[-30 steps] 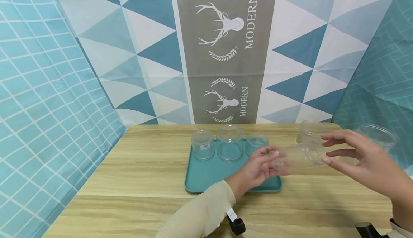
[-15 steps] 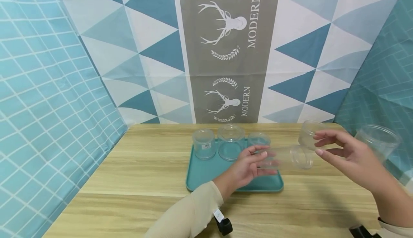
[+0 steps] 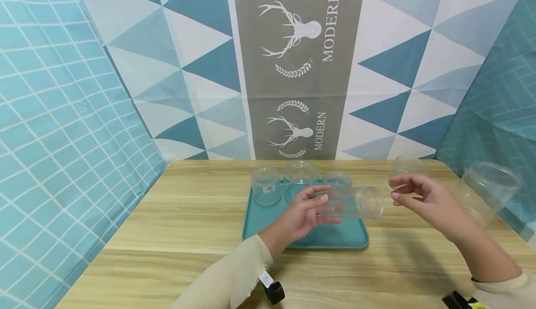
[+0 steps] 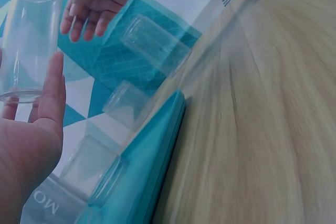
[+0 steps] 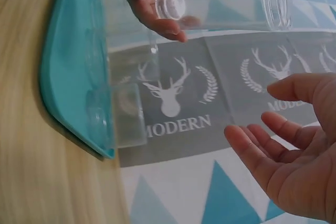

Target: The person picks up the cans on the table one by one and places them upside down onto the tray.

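My left hand (image 3: 293,220) grips a clear plastic jar (image 3: 362,202) by one end, holding it on its side above the right part of the teal tray (image 3: 268,237). The left wrist view shows fingers and thumb round the base of this jar (image 4: 34,35). To the right of the jar's far end, my right hand (image 3: 427,202) is raised with loosely bent fingers. Nothing lies between the thumb and fingers of that right hand (image 5: 294,166) in the right wrist view. Along the tray's back stand three clear jars: a labelled one (image 3: 265,195), a wider one (image 3: 301,174) and a lower one (image 3: 337,178).
Behind my right hand, partly hidden by it, is another clear jar (image 3: 410,164). A larger clear jar (image 3: 490,190) stands at the table's right side. The wooden table (image 3: 167,216) meets a patterned cloth backdrop (image 3: 293,85) behind and tiled-print cloth at the left (image 3: 63,137).
My left hand has carried the jar left, over the tray. My right hand has come away from the jar's end and also shifted left, leaving a gap between them.
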A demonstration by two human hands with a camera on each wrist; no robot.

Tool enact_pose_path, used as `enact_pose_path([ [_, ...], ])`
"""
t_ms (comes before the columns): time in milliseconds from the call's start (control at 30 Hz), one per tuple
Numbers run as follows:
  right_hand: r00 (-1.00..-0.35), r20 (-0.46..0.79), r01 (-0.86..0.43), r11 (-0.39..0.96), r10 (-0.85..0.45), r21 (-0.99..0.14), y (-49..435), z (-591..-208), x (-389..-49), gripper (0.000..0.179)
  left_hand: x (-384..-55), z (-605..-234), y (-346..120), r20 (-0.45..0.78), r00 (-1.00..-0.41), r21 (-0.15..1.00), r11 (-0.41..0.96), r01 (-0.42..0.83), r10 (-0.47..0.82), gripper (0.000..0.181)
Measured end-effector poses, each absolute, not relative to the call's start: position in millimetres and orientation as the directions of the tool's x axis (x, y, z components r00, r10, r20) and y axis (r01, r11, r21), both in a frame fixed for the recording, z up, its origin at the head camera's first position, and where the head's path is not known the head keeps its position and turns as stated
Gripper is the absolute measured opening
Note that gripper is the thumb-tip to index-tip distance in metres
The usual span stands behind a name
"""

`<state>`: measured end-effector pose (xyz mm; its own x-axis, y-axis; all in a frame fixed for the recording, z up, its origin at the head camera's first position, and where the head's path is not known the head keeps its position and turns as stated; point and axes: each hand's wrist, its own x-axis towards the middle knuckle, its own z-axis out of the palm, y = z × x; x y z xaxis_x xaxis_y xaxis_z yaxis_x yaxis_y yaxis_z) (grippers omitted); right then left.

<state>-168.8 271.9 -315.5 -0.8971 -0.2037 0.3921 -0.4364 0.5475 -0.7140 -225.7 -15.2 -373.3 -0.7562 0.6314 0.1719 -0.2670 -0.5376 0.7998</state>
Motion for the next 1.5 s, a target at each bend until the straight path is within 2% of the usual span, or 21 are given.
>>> enact_pose_path([
  [500,-0.964,0.167,-0.239,0.391,-0.209,-0.889,255.5,-334.6,-183.7,0.036,-227.1,-370.8,-45.1,0.174,-0.787,0.841,-0.505,-0.193,0.591,0.023],
  [833,-0.982,0.062,-0.116,0.314,-0.178,-0.942,250.6,-353.1,-193.2,0.040,-224.9,-373.1,-60.6,0.167,-0.804,0.858,-0.486,-0.166,0.571,0.025],
  [1300,-0.972,-0.044,-0.045,0.365,-0.232,-0.930,245.1,-373.8,-197.0,0.043,-222.2,-370.6,-91.6,0.145,-0.845,0.891,-0.439,-0.114,0.514,0.028],
  [1500,-0.975,-0.110,0.017,0.427,-0.194,-0.904,242.3,-379.9,-201.6,0.045,-221.4,-366.9,-104.9,0.105,-0.873,0.919,-0.381,-0.098,0.477,0.030],
])
